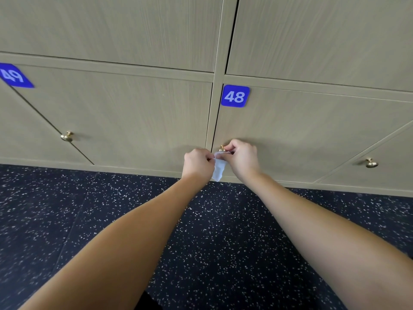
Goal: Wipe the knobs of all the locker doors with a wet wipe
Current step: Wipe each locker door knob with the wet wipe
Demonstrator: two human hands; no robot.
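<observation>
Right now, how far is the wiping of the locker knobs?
Done: nothing in this view proves any knob is already wiped. In hand: both the left hand and right hand pinch the wet wipe just below the knob of locker 48. Left: apparently the left-door knob and the far-right knob, both untouched now.

My left hand (197, 163) and right hand (242, 158) meet at frame centre, the wipe (218, 167) between them, just below the knob (222, 148) of door 48 (312, 135); door 49 (125, 117) lies left; its knob (67, 136) at far left; another knob (371, 163) at far right; floor (67, 209) below.
</observation>
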